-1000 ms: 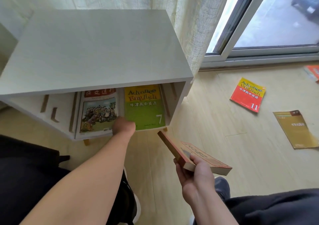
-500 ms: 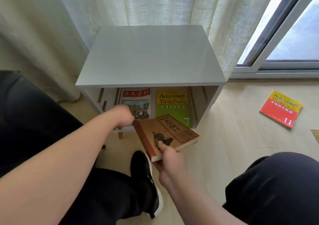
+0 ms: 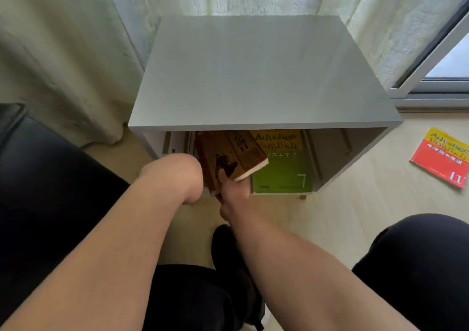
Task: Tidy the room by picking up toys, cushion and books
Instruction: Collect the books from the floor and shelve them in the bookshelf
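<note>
A pale wooden floor (image 3: 355,216) is seen below cream curtains (image 3: 63,51), against which a grey open-fronted cabinet (image 3: 253,76) is set. A green English textbook (image 3: 281,175) is kept inside on the right, cover facing out. A red and yellow textbook (image 3: 441,158) is left on the floor well apart, not yet collected. A brown paperback book (image 3: 228,153) is held tilted at the cabinet's mouth, its far end under the top panel, probably so that it can be slotted in left of the green one. Its near corner is gripped by the right hand (image 3: 233,191), thumb laid on the cover, arm extended. The left hand (image 3: 175,175) is placed at the opening beside it, wrist bent down; its fingers are hidden, so its state cannot be told.
</note>
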Action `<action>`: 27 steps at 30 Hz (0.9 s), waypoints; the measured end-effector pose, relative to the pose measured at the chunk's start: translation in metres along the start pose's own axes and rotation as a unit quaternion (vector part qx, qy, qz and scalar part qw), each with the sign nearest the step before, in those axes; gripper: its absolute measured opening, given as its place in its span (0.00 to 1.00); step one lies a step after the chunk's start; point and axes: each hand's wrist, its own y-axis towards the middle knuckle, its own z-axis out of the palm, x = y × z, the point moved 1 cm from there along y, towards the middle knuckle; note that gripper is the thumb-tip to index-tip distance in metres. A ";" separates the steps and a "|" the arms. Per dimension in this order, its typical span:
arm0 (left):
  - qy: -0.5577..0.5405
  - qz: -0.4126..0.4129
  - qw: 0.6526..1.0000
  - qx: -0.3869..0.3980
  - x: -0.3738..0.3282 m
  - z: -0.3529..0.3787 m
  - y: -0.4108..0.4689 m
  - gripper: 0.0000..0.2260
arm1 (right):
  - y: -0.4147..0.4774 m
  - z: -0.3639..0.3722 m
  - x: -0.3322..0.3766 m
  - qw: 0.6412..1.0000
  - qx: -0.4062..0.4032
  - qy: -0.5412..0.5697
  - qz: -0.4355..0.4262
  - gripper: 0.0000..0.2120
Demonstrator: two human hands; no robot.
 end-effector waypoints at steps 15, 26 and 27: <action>0.047 0.114 0.992 0.027 -0.011 -0.014 0.022 0.22 | 0.042 -0.066 -0.022 0.945 -0.133 -0.297 -0.038 0.32; 0.050 0.137 0.989 0.039 -0.030 -0.010 0.024 0.23 | 0.053 -0.056 0.002 0.835 0.100 -0.538 -0.058 0.23; 0.057 0.138 0.988 0.038 -0.032 -0.010 0.025 0.22 | 0.053 -0.059 0.005 0.843 0.121 -0.524 -0.034 0.26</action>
